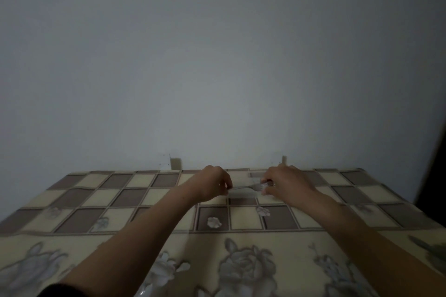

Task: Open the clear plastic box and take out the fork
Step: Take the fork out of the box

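Observation:
A thin silver fork lies level between my two hands over the far middle of the table, handle to the left and tines to the right. My left hand pinches the handle's left end. My right hand has its fingers closed on the clear plastic box, which shows only as faint glints and edges around the tines. Whether the lid is up or down cannot be made out. Both things are blurred and dim.
The table wears a cloth of beige and brown checks with a grey rose border toward me. A plain grey wall stands right behind the table's far edge. A dark vertical edge sits at the far right.

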Tool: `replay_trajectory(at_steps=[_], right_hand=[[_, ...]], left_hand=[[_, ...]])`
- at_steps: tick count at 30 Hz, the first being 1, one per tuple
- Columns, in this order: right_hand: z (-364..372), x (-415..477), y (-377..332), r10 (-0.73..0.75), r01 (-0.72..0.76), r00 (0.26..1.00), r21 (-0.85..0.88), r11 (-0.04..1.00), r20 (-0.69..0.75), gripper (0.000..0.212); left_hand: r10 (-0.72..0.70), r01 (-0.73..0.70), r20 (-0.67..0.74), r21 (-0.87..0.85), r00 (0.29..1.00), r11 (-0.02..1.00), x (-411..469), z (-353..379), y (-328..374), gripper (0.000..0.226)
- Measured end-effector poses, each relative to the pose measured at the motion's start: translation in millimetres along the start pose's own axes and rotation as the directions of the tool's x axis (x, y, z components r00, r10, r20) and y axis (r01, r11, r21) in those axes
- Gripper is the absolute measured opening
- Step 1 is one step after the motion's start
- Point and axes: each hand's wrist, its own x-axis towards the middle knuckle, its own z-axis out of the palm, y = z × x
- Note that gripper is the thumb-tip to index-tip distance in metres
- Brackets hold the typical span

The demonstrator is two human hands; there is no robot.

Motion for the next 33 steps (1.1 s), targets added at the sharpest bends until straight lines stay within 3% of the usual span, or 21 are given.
replay_trajectory(at_steps=[4,15,33], right_hand=[[6.1,-13.4,-5.3,-0.018,0.017,0.998,0.006,1.0,0.059,0.028],[16.1,-42.8,-8.7,0.074,-0.091,0.968,0.059,0.994,0.242,0.033],[32.9,-66.4,2.7,0.066,-0.103,0.958,0.121,0.987,0.278,0.029]], left_hand=[[0.016,-0.017,0.027,0.045,1.0,0.999,-14.0,8.6,4.9,0.024],[-0.04,0.034,0.073,0.091,0.997,0.995,-36.6,53.0,13.0,0.029],[-0.076,0.06,0.1,0.152,0.992,0.987,-42.9,75.0,24.0,0.028]])
